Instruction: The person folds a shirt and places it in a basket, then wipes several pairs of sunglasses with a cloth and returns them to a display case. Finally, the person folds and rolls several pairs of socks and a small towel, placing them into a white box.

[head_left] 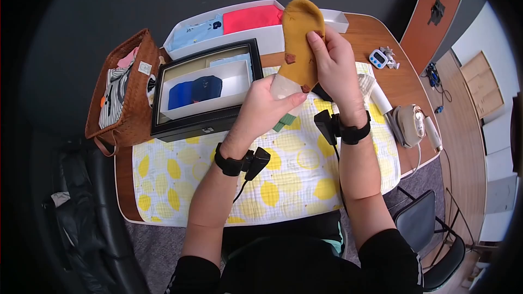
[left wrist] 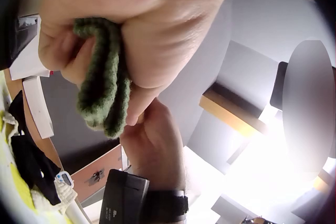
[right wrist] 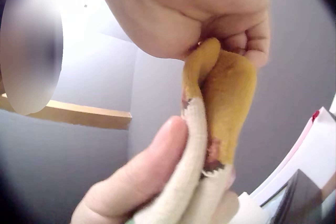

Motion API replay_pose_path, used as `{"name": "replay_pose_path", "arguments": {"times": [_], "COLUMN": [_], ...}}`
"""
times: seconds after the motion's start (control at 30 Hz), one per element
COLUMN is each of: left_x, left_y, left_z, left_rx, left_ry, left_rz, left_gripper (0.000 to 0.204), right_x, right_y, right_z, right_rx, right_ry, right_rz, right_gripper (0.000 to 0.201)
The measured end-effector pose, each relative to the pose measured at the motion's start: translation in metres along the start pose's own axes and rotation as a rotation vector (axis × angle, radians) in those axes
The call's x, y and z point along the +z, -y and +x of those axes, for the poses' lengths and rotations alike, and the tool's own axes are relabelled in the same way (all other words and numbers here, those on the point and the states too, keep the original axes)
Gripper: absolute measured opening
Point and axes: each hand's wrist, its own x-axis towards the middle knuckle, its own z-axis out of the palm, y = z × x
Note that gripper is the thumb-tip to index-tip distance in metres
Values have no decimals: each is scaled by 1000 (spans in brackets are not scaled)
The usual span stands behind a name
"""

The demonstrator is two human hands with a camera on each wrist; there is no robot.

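A mustard-yellow sock (head_left: 300,24) with small brown patches, a cream band and a green ribbed cuff (left wrist: 98,90) is held up over the table. My left hand (head_left: 265,104) grips it around the cream part and cuff, thumb across the front. Higher up, my right hand (head_left: 339,68) pinches the yellow part at its right edge, thumb in front. Seen from the right wrist, the yellow fabric (right wrist: 231,98) is folded lengthwise between the hands. Just below lies a lemon-print cloth (head_left: 305,185). Dark fabric (left wrist: 34,166) lies on it, partly hidden behind the hands in the head view.
Left of the cloth stands a wicker basket (head_left: 128,130) of clothes. Beside it, a black glass-lidded box (head_left: 201,128) carries a white tray (head_left: 237,79) with blue folded fabric. Behind is a long white box (head_left: 261,44) with folded clothes. A timer (head_left: 377,59) and beige device (head_left: 407,126) sit right.
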Motion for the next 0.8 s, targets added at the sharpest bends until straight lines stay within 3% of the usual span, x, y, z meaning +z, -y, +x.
{"name": "replay_pose_path", "arguments": {"times": [0.13, 0.23, 0.3, 0.37, 0.4, 0.43, 0.63, 0.8], "left_x": [-8, -12, -18, -21, -22, -22, -23, -18], "left_y": [-4, -12, -18, -17, -13, -12, -10, -9], "left_z": [-1, -5, -9, -8, -6, -5, -4, -5], "left_rx": [-94, -35, 8, 52, 79, 105, 70, 25], "left_ry": [69, 120, 172, 226, 258, 291, 410, 387], "left_rz": [-5, -190, -182, -174, -263, -352, -416, -343], "left_gripper": [34, 43, 45, 48, 57, 67, 92, 82], "right_x": [4, 7, 5, 2, 1, 1, -3, -3], "right_y": [4, 4, 11, 16, 17, 10, -3, -1], "right_z": [-3, -3, -3, -3, -3, 1, 5, 3], "right_rx": [-163, -228, -83, -57, -28, -134, -104, -27], "right_ry": [-71, -137, -204, -216, -225, -230, -241, -252], "right_rz": [-334, -224, -97, -58, -18, 4, 178, 248], "right_gripper": [17, 14, 16, 17, 18, 22, 31, 35]}}
